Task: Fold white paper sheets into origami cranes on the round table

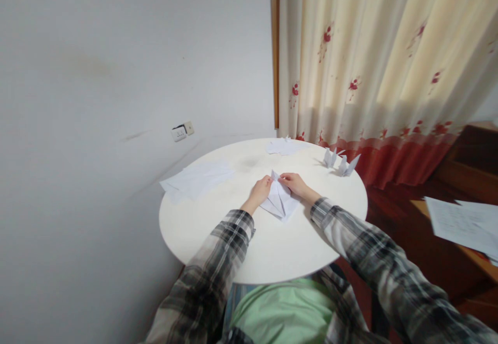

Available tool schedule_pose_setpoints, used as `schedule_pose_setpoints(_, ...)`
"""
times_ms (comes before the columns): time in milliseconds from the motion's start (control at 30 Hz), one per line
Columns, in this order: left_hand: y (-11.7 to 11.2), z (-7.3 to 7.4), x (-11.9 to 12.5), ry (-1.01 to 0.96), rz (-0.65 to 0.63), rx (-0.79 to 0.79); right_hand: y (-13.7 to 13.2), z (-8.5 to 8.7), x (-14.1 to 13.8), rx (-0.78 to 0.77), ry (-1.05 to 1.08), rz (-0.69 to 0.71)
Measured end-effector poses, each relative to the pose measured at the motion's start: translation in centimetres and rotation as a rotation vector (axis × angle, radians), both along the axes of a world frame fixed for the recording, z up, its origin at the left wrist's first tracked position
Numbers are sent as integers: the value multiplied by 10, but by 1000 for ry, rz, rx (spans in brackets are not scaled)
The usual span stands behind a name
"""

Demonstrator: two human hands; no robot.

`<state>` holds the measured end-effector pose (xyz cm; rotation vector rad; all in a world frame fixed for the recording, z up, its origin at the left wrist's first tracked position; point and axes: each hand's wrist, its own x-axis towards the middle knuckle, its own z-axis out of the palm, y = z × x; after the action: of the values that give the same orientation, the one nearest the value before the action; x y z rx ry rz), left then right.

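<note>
Near the middle of the round table [218,230], our left hand [260,191] and right hand [294,184] pinch the folded paper [278,198] at its twelve-o'clock end; paper cranes [344,167] stand toward two o'clock.

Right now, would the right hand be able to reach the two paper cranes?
Probably yes: nothing stands between the right hand and the paper cranes, though it holds the folded paper.

- A smudged pale wall [97,90] held a socket [179,134].
- Red-flowered cream curtains [350,53] hung at right.
- A round white tabletop [288,253] stood over dark reddish floor [391,206].
</note>
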<state>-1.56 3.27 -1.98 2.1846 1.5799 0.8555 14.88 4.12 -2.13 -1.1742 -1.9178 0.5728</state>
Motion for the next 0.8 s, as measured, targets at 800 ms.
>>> schedule_pose_setpoints(800, 4, -5, -7, -89, 120, 55, 0, 0, 2, 25, -133, -194)
